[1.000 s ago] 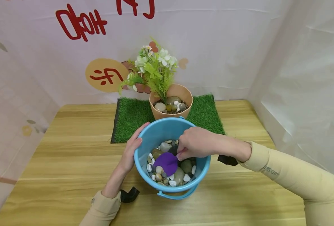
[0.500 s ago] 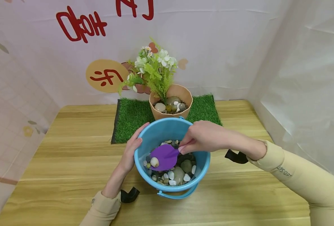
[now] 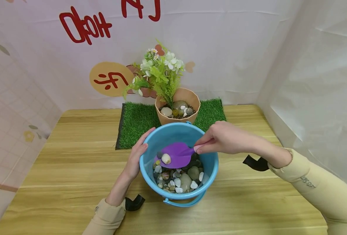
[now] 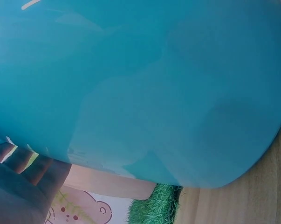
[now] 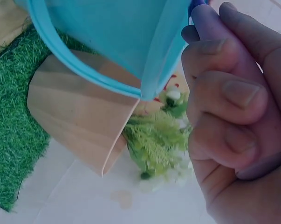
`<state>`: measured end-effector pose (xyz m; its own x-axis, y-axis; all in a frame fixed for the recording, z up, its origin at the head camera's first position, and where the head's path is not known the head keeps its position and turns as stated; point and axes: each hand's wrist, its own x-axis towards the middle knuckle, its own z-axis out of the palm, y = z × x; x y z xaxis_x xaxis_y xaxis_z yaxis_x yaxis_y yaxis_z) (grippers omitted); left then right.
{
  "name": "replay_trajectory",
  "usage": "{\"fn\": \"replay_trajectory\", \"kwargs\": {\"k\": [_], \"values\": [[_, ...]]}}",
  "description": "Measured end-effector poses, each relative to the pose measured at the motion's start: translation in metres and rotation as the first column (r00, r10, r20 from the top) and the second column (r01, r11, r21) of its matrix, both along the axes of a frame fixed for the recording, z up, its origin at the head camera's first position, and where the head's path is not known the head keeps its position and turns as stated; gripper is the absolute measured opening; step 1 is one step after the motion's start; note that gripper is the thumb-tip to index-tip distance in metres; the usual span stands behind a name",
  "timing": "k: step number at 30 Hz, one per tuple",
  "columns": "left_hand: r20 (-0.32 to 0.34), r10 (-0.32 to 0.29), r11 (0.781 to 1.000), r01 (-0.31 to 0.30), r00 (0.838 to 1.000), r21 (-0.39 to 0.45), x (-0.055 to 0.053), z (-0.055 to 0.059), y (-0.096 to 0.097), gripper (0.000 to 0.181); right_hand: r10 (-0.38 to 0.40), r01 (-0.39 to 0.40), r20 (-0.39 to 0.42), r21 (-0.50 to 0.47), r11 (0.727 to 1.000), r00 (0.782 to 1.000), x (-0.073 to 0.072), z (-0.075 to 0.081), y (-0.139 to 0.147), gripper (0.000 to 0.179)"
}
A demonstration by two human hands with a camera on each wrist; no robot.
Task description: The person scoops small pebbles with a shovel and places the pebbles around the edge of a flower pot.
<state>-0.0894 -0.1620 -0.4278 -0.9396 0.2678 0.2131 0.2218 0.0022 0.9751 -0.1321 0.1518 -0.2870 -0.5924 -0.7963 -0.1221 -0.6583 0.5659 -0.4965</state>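
My right hand [image 3: 223, 138] grips the pink handle [image 5: 257, 107] of a purple toy shovel [image 3: 177, 160], fingers curled round it. The shovel's blade is inside a blue bucket [image 3: 144, 169], with a cream pebble [image 3: 166, 159] and a small dark stone [image 3: 160, 154] on it. Below the blade, mixed stones [image 3: 186, 182] cover the bucket's bottom. My left hand [image 3: 135, 158] rests against the bucket's left side, its fingers fairly straight along the outer wall and the thumb at the rim. The left wrist view shows those fingers [image 4: 37, 172] touching the blue wall.
Behind the bucket, a peach flowerpot [image 3: 176, 120] with white flowers [image 3: 170, 60] and stones stands on a green turf mat [image 3: 136, 120]. The bucket's handle [image 3: 185, 204] hangs at its near side. All stand on a wooden table [image 3: 79, 150] beside white wall sheets.
My right hand has drawn the shovel up and to the right. The blade now carries stones and shows clear of the pile. My left hand and the bucket have stayed put.
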Motion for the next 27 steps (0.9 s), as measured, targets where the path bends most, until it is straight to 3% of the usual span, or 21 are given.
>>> {"fn": "replay_trajectory", "kwargs": {"k": [10, 17, 27], "values": [[0.004, 0.006, 1.0, -0.006, 1.0, -0.002, 0.001, 0.002, 0.001, 0.062, -0.162, 0.161, 0.04, 0.031, 0.986, 0.986, -0.005, 0.02, 0.02, 0.024], [0.011, 0.011, 1.0, -0.011, 1.0, -0.002, 0.002, 0.005, 0.001, 0.061, -0.232, 0.232, -0.004, 0.027, 0.972, 0.973, -0.018, 0.03, 0.033, 0.021], [0.009, 0.009, 1.0, -0.009, 1.0, 0.01, 0.003, 0.004, 0.001, 0.062, -0.388, 0.389, -0.026, 0.043, 0.92, 0.921, -0.046, 0.025, 0.044, 0.024]]}}
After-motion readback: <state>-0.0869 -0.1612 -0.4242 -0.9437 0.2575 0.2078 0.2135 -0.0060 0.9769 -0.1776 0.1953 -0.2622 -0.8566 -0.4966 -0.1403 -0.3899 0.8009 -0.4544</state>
